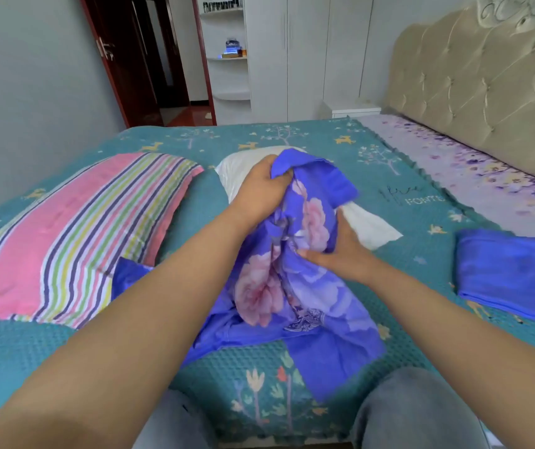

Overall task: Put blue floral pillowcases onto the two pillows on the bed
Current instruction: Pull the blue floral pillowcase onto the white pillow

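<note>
A blue floral pillowcase (295, 273) is held bunched up over the middle of the bed (292, 377), above a white pillow (366, 226) that lies on the teal bedspread. The left hand (261, 189) is closed on the far, upper end of the pillowcase, with its fingers curled round a gathered fold of plain blue cloth. The right hand (340, 251) is pressed against the right side of the pillowcase lower down, the thumb on the floral print and the fingers tucked behind the fabric, so its grip is closed on the cloth too. The near end of the pillowcase is spread loosely on the bedspread towards the person's knees. Only two parts of the white pillow are seen: a rounded end beyond the left hand and a corner to the right of the right hand; the rest is covered by the pillowcase and the hands. Whether any of the pillow is already inside the case cannot be told.

A second pillow (71, 234), in a pink striped cover, lies to the left, just beside the white one. A folded blue cloth (512, 273) rests on the bed at the right, well apart from the hands. A tufted beige headboard (479, 89) stands at the far right.
</note>
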`<state>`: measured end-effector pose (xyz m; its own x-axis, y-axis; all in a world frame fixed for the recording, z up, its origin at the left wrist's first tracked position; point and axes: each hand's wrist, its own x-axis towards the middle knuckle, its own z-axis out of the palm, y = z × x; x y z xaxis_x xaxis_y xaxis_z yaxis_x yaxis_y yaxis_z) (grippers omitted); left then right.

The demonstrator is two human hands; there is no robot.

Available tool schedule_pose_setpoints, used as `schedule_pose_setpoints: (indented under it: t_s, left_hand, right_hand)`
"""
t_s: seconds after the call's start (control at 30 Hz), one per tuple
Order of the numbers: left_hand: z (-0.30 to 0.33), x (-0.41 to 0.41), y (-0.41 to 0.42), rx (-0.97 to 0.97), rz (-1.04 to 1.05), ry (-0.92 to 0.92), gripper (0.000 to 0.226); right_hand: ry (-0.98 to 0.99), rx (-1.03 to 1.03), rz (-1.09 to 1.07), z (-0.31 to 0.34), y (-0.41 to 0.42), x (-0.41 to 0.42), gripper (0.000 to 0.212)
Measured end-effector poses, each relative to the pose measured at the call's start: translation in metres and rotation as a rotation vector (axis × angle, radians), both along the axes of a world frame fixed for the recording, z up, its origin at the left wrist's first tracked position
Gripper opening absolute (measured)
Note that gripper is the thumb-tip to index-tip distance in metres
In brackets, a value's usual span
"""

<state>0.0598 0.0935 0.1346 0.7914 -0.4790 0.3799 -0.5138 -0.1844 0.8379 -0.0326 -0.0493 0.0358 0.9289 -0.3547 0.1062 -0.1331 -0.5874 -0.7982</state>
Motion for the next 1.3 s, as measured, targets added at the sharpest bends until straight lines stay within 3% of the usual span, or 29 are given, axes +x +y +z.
schedule_pose_setpoints:
  t_s: [0.03, 0.1, 0.13, 0.23, 0.37, 0.43, 0.5, 0.6, 0.67, 0.73, 0.77, 0.8, 0.83, 0.87, 0.93, 1.0, 1.07, 1.13, 1.2, 1.3]
  left_hand:
    - [0.007, -0.004, 0.005, -0.086, -0.037, 0.080, 0.013]
    - [0.019, -0.006, 0.020, -0.196, -0.052, 0.207, 0.019]
    - [0.023, -0.002, 0.031, -0.228, -0.029, 0.259, 0.022]
    - [0.028, 0.023, 0.077, -0.253, 0.070, 0.414, 0.026]
    - [0.015, 0.053, 0.141, -0.312, 0.066, 0.552, 0.044]
    - [0.006, 0.062, 0.164, -0.374, 0.056, 0.557, 0.047]
    - [-0.001, 0.073, 0.185, -0.395, 0.115, 0.544, 0.036]
    - [-0.010, 0.085, 0.211, -0.356, 0.223, 0.478, 0.031]
    - [-0.014, 0.095, 0.226, -0.358, 0.328, 0.408, 0.035]
    - [-0.016, 0.106, 0.238, -0.467, 0.492, 0.340, 0.032]
    - [-0.016, 0.111, 0.243, -0.541, 0.553, 0.304, 0.028]
    - [-0.016, 0.116, 0.248, -0.602, 0.572, 0.279, 0.031]
    - [-0.018, 0.121, 0.252, -0.651, 0.550, 0.280, 0.052]
    - [-0.023, 0.128, 0.257, -0.679, 0.529, 0.308, 0.076]
    - [-0.037, 0.134, 0.265, -0.664, 0.570, 0.427, 0.105]
    - [-0.058, 0.126, 0.269, -0.568, 0.716, 0.542, 0.109]
    - [-0.081, 0.113, 0.264, -0.462, 0.812, 0.571, 0.102]
    - [-0.101, 0.100, 0.252, -0.395, 0.858, 0.540, 0.096]
    - [-0.115, 0.087, 0.239, -0.349, 0.848, 0.513, 0.098]
    - [-0.124, 0.064, 0.221, -0.244, 0.852, 0.473, 0.099]
  right_hand:
    - [0.173, 0.090, 0.103, -0.011, -0.003, -0.002, 0.103]
    - [0.531, 0.146, 0.261, -0.026, -0.011, -0.007, 0.030]
    - [0.693, 0.092, 0.287, -0.023, -0.016, -0.007, 0.007]
    - [0.991, -0.090, 0.327, 0.016, -0.027, 0.012, 0.016]
    - [0.942, 0.045, 0.506, 0.073, 0.019, 0.058, 0.039]
    - [0.960, 0.044, 0.582, 0.063, 0.060, 0.075, 0.042]
    - [1.045, -0.088, 0.621, 0.038, 0.102, 0.085, 0.030]
    - [1.175, -0.201, 0.646, 0.026, 0.121, 0.103, 0.033]
    - [0.949, -0.240, 0.431, 0.048, 0.114, 0.121, 0.029]
    - [0.346, -0.299, 0.099, 0.077, 0.106, 0.148, 0.018]
    - [0.031, -0.322, 0.022, 0.093, 0.108, 0.159, 0.033]
    - [-0.174, -0.313, 0.082, 0.105, 0.114, 0.166, 0.059]
    - [-0.257, -0.276, 0.217, 0.114, 0.125, 0.167, 0.082]
    - [-0.244, -0.276, 0.312, 0.114, 0.135, 0.171, 0.096]
    - [-0.116, -0.387, 0.392, 0.095, 0.149, 0.166, 0.085]
    - [0.158, -0.464, 0.318, 0.056, 0.155, 0.148, 0.048]
    - [0.616, -0.321, 0.246, 0.017, 0.155, 0.121, 0.065]
    - [1.001, -0.122, 0.320, -0.022, 0.157, 0.100, 0.078]
    - [1.045, 0.030, 0.343, -0.054, 0.163, 0.086, 0.077]
    - [0.733, 0.259, 0.216, -0.084, 0.175, 0.079, 0.045]
